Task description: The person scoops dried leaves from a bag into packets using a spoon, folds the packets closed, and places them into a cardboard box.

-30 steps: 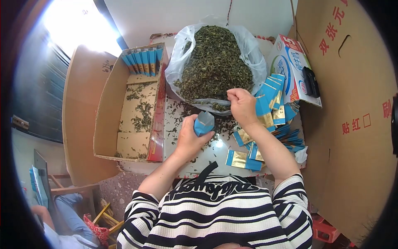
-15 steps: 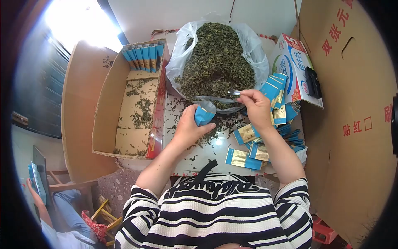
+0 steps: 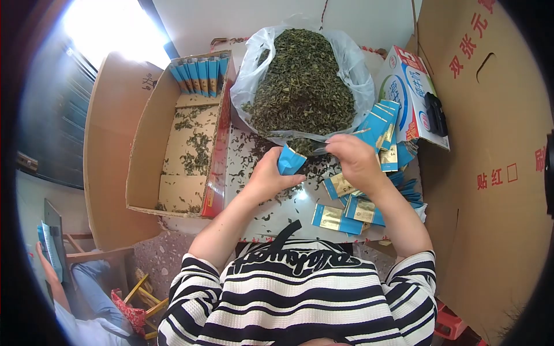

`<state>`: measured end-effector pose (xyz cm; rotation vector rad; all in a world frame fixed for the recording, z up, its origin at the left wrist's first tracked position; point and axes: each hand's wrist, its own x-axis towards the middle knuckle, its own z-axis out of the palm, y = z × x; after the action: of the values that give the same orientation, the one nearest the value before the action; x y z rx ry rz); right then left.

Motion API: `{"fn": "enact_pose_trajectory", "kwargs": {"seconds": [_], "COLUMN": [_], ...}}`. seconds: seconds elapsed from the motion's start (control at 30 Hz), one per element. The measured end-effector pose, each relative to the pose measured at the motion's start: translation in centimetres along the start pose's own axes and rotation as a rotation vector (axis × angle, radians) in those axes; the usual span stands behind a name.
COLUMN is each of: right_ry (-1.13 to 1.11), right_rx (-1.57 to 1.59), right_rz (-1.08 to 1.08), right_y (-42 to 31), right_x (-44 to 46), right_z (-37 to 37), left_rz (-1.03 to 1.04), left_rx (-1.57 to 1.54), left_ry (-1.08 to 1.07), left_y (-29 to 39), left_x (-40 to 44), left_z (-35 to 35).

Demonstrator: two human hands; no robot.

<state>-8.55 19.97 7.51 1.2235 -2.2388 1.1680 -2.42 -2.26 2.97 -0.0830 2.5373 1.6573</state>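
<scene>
My left hand (image 3: 270,177) is closed around a small blue tea sachet (image 3: 291,161), held upright with its top end facing the tea pile. In my right hand (image 3: 353,157), pinched between thumb and fingers, is a shiny spoon (image 3: 321,148). Dark leaves lie at the spoon's far end, just above and right of the sachet; its bowl is hard to make out against them. Behind both hands, a clear plastic bag (image 3: 359,75) stands wide at the top, heaped with dried tea leaves (image 3: 306,81).
At left, a cardboard box (image 3: 149,141) holds a row of filled-looking blue sachets (image 3: 199,76) and loose leaves. Blue-and-gold sachets (image 3: 337,219) pile up at right, near a milk carton (image 3: 398,86). Tall cardboard (image 3: 485,173) borders the right side. A seated person (image 3: 95,294) is at lower left.
My right hand has lowered the spoon from the edge of the tea pile toward the sachet. My left hand has shifted slightly right, and the sachet has turned a little.
</scene>
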Motion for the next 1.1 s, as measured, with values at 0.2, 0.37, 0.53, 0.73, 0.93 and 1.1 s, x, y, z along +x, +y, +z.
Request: {"fn": "enact_pose_trajectory", "kwargs": {"seconds": [0.2,0.37,0.53,0.73,0.93,1.1], "right_ry": [-0.171,-0.028,-0.044,-0.242,-0.109,-0.052], "right_rx": [-0.371,-0.375,-0.562,-0.777,-0.558,-0.422], "right_rz": [-0.501,-0.282,-0.154,-0.096,0.053,0.155], "right_y": [-2.6,-1.5,-0.7,-0.8,2.1,2.0], "right_x": [1.2,0.7,1.6,2.5,2.5,2.3], "right_z": [-0.9,-2.3,-4.5,-4.1,-1.0,-0.5], "left_rz": [0.133,0.096,0.104,0.122,0.144,0.129], "left_rx": [0.156,0.129,0.127,0.147,0.155,0.139], "left_ry": [0.176,0.190,0.179,0.173,0.176,0.177], "left_y": [-1.1,-1.1,-0.9,-1.4,-1.2,-1.2], "left_x": [0.0,-0.2,-0.6,-0.7,-0.8,-0.9], "left_z": [1.2,1.1,1.0,1.2,1.1,1.0]}}
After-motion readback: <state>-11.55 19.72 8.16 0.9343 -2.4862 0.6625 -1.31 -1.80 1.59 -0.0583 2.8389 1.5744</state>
